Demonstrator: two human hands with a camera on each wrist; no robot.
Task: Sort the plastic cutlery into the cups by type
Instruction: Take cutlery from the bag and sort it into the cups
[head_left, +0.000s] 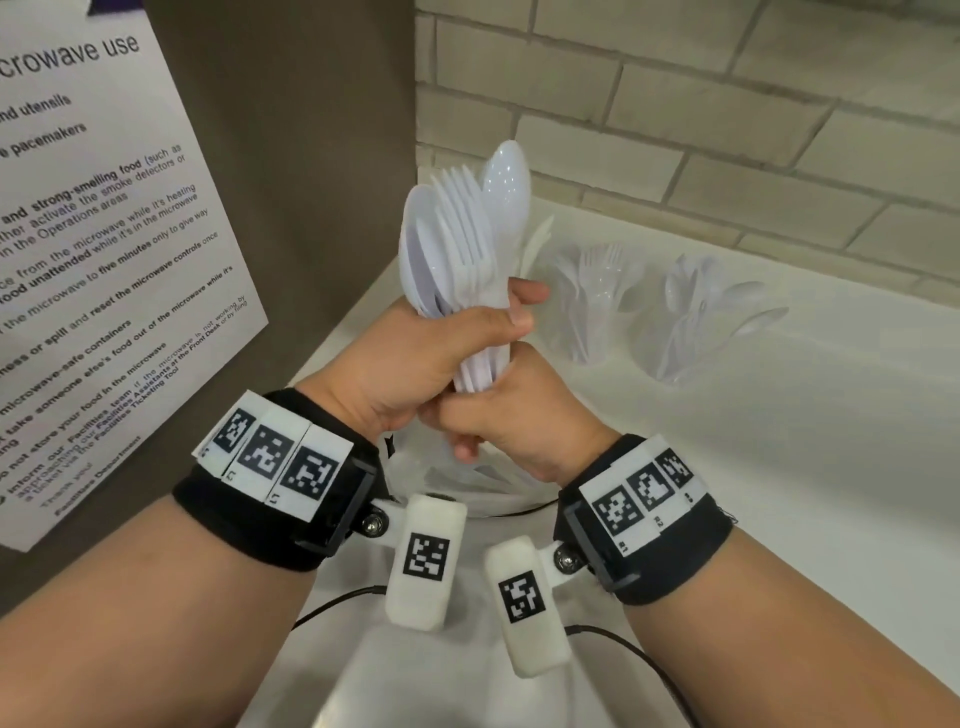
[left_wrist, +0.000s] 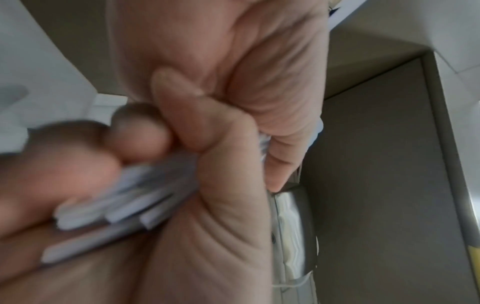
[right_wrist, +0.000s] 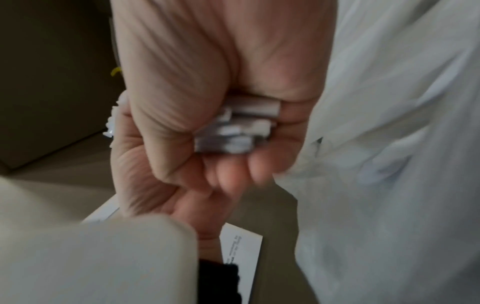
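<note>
Both hands clamp one bundle of white plastic cutlery (head_left: 462, 244): the left hand (head_left: 415, 358) wraps its middle, the right hand (head_left: 514, 415) its handle ends, which their fingers hide. Two clear cups (head_left: 592, 306), contents hard to tell apart, stand near the table's (head_left: 779, 467) back edge.

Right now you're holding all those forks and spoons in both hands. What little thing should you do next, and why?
Probably pull one spoon out with the right hand while the left hand keeps gripping the bundle. Forks and spoons are still mixed there, and the spoon cup stands on that side.
</note>
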